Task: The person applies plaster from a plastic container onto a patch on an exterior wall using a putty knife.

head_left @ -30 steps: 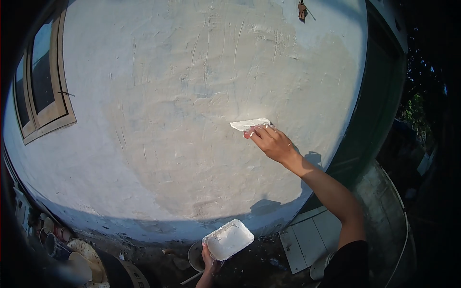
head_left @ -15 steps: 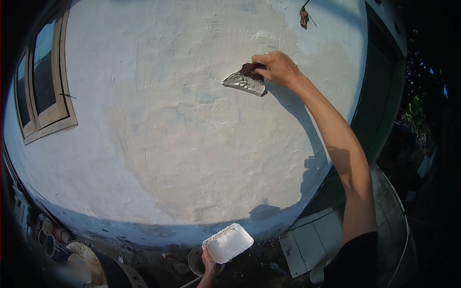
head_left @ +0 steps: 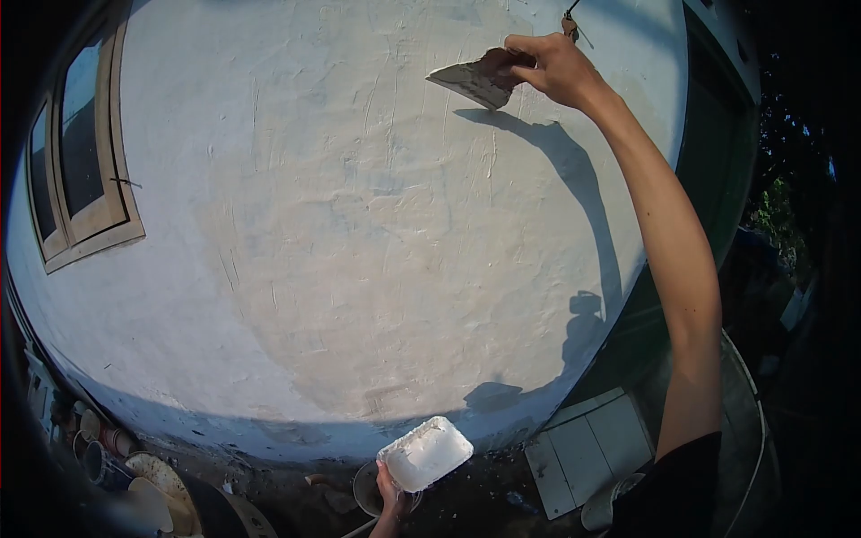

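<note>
High on the pale wall (head_left: 359,296), my right hand (head_left: 563,73) pinches a flat putty scraper (head_left: 480,82) by its dark upper edge. Whitish paste smears the scraper's face. Its shadow falls on the wall below it, and the blade looks held off the surface. Low in view, my left hand (head_left: 389,491) grips a shallow white tray (head_left: 465,448) by its left side, its fingers partly hidden beneath. White paste coats the inside of the tray. Across the wall's middle spreads a cream-coloured coat with ridges and scrape lines.
A wood-framed window (head_left: 103,220) is at left. Something small and brown (head_left: 569,27) hangs on the wall just behind my right hand. Below stand a bucket (head_left: 366,489), several containers (head_left: 112,439) at lower left and white panels (head_left: 587,453). A dark green door (head_left: 713,161) is at right.
My right hand has moved up and to the right with the scraper, which now sits apart from its shadow. My left hand and the tray are almost unmoved.
</note>
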`<state>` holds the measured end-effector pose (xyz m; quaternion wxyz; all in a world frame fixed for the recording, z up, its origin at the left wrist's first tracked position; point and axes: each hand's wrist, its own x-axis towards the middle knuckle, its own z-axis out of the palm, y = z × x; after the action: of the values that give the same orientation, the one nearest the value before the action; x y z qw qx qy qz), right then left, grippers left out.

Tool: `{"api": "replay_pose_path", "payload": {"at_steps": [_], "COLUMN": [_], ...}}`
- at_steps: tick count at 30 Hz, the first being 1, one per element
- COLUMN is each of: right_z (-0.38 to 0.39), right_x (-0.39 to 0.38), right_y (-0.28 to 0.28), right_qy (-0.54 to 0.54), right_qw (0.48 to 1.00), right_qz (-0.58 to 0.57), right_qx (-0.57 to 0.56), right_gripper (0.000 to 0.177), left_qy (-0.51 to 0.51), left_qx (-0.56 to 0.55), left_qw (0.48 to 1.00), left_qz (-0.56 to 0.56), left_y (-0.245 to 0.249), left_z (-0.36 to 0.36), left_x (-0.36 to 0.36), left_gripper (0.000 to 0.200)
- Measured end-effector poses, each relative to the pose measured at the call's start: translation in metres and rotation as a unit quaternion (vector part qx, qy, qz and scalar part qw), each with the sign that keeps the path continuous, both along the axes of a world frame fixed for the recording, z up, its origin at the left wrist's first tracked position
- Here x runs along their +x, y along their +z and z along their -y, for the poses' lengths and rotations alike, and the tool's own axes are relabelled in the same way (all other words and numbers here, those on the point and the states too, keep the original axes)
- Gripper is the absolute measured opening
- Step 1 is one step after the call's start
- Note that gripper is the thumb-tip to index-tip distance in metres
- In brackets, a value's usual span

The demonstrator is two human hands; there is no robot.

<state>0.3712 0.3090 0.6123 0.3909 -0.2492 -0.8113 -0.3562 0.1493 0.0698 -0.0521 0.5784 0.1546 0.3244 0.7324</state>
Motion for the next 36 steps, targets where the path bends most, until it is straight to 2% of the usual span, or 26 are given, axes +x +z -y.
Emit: {"api": "replay_pose_path", "payload": {"at_steps": [1,4,5,6,8,12,16,18,21,30,33,36], "right_z": [-0.002,0.018,0.014,0.008,-0.007,-0.019,-0.017,-0.009,0.006,0.016,0.021,0.019], "right_x": [0.009,0.015,0.011,0.008,0.003,-0.013,-0.029,-0.037,-0.039,-0.012,-0.002,0.006], "right_y": [0.002,-0.018,-0.044,-0.057,-0.085,-0.157,-0.249,-0.293,-0.328,-0.314,-0.268,-0.215], "right_qy": [0.047,-0.063,-0.087,-0.132,-0.169,-0.143,-0.116,-0.136,-0.131,-0.096,-0.099,-0.135], "right_qw": [0.997,0.977,0.939,0.923,0.939,0.962,0.967,0.963,0.970,0.972,0.967,0.965], "right_qz": [0.028,0.019,0.044,0.052,0.097,0.111,0.146,0.166,0.161,0.146,0.069,0.033], "right_qx": [0.048,0.205,0.331,0.359,0.285,0.202,0.175,0.166,0.130,0.159,0.223,0.220], "right_gripper": [0.019,0.015,0.011,0.009,0.005,0.003,0.007,0.008,0.006,0.004,0.008,0.009], "left_qy": [0.003,-0.013,-0.022,-0.028,-0.042,-0.033,-0.042,-0.053,-0.060,-0.041,-0.028,-0.027], "left_qx": [0.003,-0.005,-0.011,-0.014,-0.023,-0.012,-0.005,-0.011,-0.019,-0.032,-0.023,-0.028], "left_qw": [1.000,1.000,1.000,0.999,0.999,0.999,0.999,0.998,0.997,0.999,0.999,0.999], "left_qz": [-0.006,-0.014,-0.013,-0.014,-0.016,0.032,0.018,0.026,0.042,0.002,-0.005,-0.012], "left_y": [-0.011,-0.019,-0.020,-0.017,-0.008,-0.001,-0.012,-0.004,0.011,0.018,0.019,0.021], "left_z": [-0.002,-0.003,-0.003,-0.003,0.000,0.000,-0.001,0.002,0.009,0.015,0.015,0.016], "left_x": [-0.001,-0.004,-0.003,-0.003,-0.002,0.000,-0.003,-0.003,-0.002,0.000,0.000,0.000], "left_gripper": [0.059,0.065,0.068,0.069,0.070,0.061,0.060,0.060,0.060,0.059,0.059,0.059]}}
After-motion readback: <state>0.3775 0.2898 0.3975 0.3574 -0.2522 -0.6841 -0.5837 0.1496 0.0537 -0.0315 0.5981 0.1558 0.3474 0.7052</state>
